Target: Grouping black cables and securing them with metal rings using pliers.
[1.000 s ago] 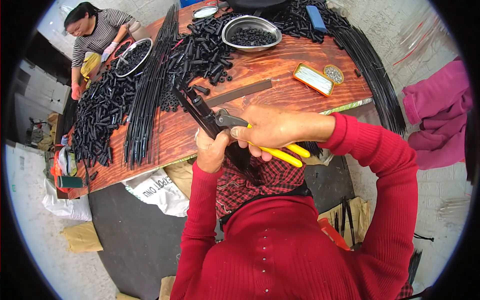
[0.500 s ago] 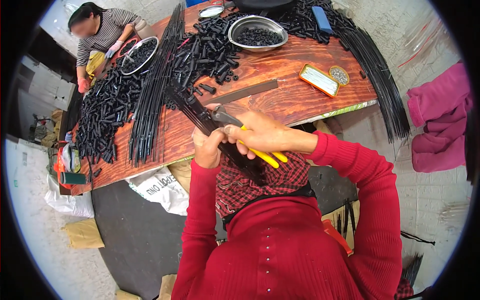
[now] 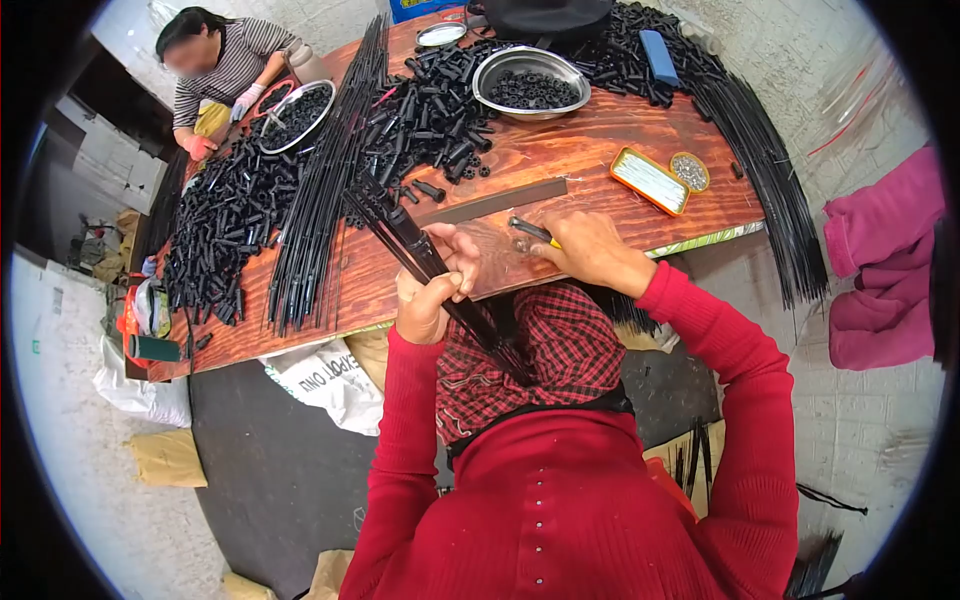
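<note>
Within the left hand (image 3: 426, 303), black rods (image 3: 416, 249)

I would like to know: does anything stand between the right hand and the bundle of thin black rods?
The left hand grips the bundle of thin black rods, its fingers on the side facing the right hand. The dark metal head of the yellow-handled pliers also lies between. Nothing else visible does.

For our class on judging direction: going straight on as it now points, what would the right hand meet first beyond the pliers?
Likely the flat brown strip lying on the table, up and left of the right hand; exact depth is unclear.
</note>
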A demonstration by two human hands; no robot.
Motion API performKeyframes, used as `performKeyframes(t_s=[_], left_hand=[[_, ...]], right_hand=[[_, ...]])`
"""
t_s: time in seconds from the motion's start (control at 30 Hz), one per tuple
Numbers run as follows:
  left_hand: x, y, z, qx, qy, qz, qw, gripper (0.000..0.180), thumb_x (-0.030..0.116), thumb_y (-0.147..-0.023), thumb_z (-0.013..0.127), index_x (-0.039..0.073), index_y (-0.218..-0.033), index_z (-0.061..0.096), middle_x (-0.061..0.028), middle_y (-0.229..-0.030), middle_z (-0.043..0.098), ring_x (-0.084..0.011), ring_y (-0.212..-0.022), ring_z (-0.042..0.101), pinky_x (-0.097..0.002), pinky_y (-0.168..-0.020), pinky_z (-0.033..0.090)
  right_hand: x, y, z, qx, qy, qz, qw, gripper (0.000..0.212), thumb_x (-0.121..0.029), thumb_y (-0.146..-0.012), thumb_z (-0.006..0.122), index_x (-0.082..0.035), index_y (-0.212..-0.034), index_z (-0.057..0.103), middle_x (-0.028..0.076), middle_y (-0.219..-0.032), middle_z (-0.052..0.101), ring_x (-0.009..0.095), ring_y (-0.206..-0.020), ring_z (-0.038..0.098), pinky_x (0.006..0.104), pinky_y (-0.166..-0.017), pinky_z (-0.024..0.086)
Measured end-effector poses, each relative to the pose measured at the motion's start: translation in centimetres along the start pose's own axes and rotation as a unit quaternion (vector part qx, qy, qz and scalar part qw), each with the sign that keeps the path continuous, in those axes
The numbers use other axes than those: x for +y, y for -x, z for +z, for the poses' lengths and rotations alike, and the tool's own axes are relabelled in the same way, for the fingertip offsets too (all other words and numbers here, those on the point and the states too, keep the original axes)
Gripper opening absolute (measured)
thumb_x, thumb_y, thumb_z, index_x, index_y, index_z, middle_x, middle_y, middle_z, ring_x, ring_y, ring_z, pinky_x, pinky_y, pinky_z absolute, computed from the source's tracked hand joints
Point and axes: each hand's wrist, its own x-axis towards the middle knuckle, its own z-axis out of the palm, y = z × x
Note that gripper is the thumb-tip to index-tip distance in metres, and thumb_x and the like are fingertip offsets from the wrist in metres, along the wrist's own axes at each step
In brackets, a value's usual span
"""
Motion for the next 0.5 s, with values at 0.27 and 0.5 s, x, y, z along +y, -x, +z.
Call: performKeyframes(t_s=[0.27,0.5], left_hand=[[-0.7,-0.1,0.4,0.001,0.005,-0.012,1.000,0.038,0.003,-0.082,0.059,0.006,-0.119,0.048,-0.0115,-0.096,0.058,-0.0144,-0.071,0.052,-0.0235,-0.058,0.040],[-3.3,0.1,1.9,0.011,-0.057,-0.035,0.998,0.023,0.021,-0.097,0.054,0.006,-0.113,0.048,-0.0069,-0.074,0.052,-0.0123,-0.060,0.045,-0.0245,-0.053,0.036]], right_hand=[[3.4,0.0,3.3,0.116,0.104,-0.017,0.988,0.041,-0.029,-0.074,0.074,-0.004,-0.101,0.055,0.016,-0.091,0.060,0.036,-0.084,0.060,0.0453,-0.070,0.048],[2.5,2.3,3.0,0.191,0.095,-0.072,0.974,0.025,-0.014,-0.076,0.066,-0.006,-0.098,0.056,0.011,-0.100,0.054,0.031,-0.097,0.051,0.0440,-0.084,0.041]])
